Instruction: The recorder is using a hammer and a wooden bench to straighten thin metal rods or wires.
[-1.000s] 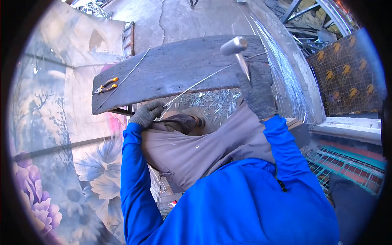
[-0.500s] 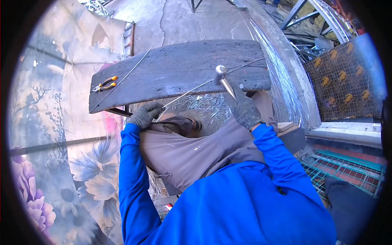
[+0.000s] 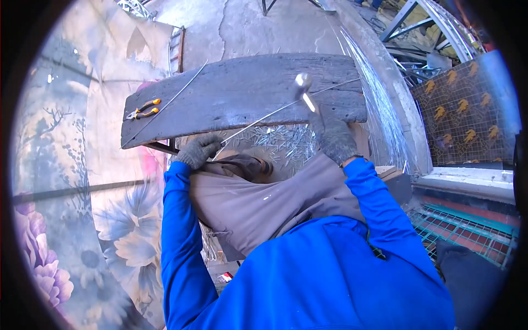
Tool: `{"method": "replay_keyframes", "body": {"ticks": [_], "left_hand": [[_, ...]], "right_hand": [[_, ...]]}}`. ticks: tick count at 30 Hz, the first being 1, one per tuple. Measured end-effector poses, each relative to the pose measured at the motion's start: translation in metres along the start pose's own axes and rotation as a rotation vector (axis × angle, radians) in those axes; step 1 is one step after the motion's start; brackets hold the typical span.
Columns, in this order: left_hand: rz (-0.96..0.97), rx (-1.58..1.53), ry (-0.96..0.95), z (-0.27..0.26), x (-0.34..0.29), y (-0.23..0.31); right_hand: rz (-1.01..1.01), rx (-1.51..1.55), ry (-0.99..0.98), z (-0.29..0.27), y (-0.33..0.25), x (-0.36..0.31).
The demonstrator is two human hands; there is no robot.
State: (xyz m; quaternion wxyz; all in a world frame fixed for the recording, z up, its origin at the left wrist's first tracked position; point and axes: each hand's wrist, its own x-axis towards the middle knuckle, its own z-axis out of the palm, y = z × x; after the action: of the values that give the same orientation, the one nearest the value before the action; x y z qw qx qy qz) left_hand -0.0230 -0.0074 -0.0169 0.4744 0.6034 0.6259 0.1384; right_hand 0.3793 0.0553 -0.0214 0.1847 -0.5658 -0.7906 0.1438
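Note:
My left hand (image 3: 199,150), in a grey knit glove, is closed on a thin metal rod (image 3: 264,117) at the near edge of a dark wooden bench (image 3: 236,82). From there the rod slants across the bench top toward its right end. My right hand (image 3: 335,140), gloved too, grips a hammer (image 3: 303,82) by its handle. The shiny hammer head, a little blurred, appears over the rod; whether it touches the rod I cannot tell. Pliers (image 3: 145,110) with orange and black handles lie at the bench's left end, beside a second thin rod (image 3: 181,89).
Many short cut metal pieces (image 3: 297,144) litter the floor below the bench. A bundle of long thin rods (image 3: 379,102) runs along the floor at the right. A floral sheet (image 3: 88,165) hangs at the left; a dark patterned panel (image 3: 456,110) leans at the far right.
The hammer has risen away from the rod and shifted slightly right, along with my right hand. My left hand keeps its hold on the rod.

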Motion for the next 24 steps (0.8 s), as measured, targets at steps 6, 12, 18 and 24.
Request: {"method": "replay_keyframes", "body": {"ticks": [6, 12, 18, 24], "left_hand": [[0.013, -0.024, 0.029, -0.002, -0.01, 0.004], [-0.031, -0.033, -0.045, -0.001, -0.003, -0.004], [-0.037, -0.016, -0.055, -0.005, -0.016, -0.004], [-0.072, -0.006, -0.064, -0.009, -0.019, -0.001]], "right_hand": [[0.15, -0.025, -0.33, 0.013, -0.027, -0.011], [-0.127, 0.099, -0.077, 0.032, -0.011, -0.017], [0.059, 0.17, -0.065, -0.029, -0.028, 0.004], [-0.106, 0.251, 0.175, -0.041, -0.007, 0.005]]}}
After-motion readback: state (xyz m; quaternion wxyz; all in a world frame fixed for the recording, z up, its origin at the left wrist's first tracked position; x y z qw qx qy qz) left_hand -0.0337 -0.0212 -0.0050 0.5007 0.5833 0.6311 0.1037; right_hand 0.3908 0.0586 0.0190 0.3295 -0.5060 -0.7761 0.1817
